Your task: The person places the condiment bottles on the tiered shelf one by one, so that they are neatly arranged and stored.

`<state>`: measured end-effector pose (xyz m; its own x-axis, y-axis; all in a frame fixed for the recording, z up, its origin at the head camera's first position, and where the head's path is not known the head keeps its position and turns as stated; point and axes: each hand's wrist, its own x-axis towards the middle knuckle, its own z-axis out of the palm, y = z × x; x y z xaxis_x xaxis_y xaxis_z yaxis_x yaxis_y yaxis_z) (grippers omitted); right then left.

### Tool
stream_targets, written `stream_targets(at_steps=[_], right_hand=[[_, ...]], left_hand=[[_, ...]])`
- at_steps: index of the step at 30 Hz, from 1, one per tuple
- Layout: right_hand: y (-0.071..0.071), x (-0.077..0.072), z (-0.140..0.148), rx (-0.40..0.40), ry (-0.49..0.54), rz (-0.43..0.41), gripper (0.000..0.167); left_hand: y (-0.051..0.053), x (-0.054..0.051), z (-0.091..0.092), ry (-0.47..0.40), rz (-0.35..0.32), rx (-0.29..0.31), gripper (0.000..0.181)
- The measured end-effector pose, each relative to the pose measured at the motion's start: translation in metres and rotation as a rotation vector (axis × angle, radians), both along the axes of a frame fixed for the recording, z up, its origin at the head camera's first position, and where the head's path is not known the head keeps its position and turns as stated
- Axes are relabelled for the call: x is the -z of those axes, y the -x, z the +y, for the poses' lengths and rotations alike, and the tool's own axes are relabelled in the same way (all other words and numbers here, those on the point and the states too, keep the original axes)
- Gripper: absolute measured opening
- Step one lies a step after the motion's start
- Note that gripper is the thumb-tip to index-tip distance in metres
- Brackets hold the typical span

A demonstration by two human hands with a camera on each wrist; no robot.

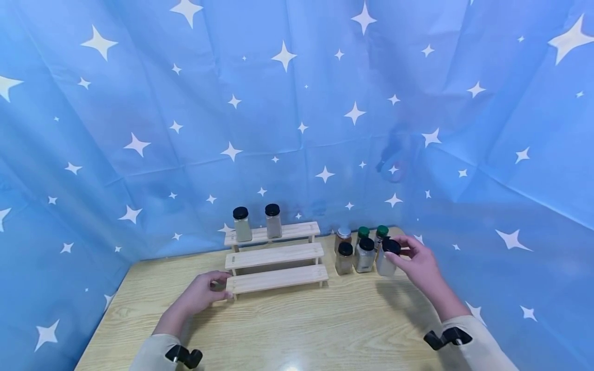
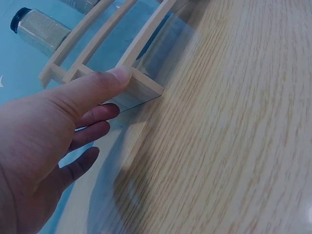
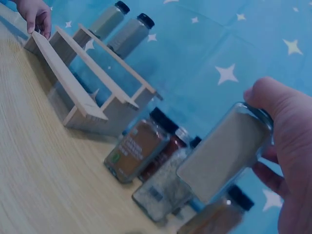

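My right hand (image 1: 419,264) grips a clear jar of pale powder (image 3: 226,148) around its black lid. In the right wrist view that jar is tilted and appears raised off the table. My left hand (image 1: 199,294) holds the left end of a three-step wooden rack (image 1: 277,279), its thumb on the lowest step's corner in the left wrist view; the index finger is mostly hidden. On the top step stand two black-lidded jars, a pale greenish one (image 1: 243,225) and a greyish one (image 1: 273,221).
Right of the rack stand a brown-powder jar (image 1: 344,259), a pale-flake jar (image 1: 364,255), a reddish jar with a light lid (image 1: 343,238) and two green-lidded jars (image 1: 363,233). They share a wood-grain table (image 1: 297,330). A blue star-patterned curtain (image 1: 297,123) hangs behind.
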<state>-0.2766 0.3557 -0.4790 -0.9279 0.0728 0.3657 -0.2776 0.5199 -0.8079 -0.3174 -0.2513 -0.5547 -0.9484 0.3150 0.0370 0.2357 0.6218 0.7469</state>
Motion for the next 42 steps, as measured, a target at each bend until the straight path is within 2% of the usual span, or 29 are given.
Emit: stream_targets(at_steps=[10,16,22,30,42], right_hand=[[0.016,-0.018,-0.022,-0.066,0.002,0.010,0.046],[0.026,-0.027,-0.036,-0.094,0.005,0.010,0.040],[0.039,-0.033,-0.048,-0.140,0.011,0.039,0.038],[0.055,-0.043,-0.064,-0.169,-0.003,0.037,0.040],[0.077,-0.057,-0.097,-0.261,-0.016,0.050,0.035]], left_hand=[[-0.002,0.000,0.001,0.005,-0.001,-0.004,0.057],[-0.002,0.000,0.001,0.009,0.005,-0.006,0.057],[-0.002,0.001,0.001,0.007,-0.010,-0.013,0.057],[-0.001,0.002,0.000,0.003,0.004,0.000,0.057],[-0.002,0.000,0.003,0.016,0.009,-0.028,0.052]])
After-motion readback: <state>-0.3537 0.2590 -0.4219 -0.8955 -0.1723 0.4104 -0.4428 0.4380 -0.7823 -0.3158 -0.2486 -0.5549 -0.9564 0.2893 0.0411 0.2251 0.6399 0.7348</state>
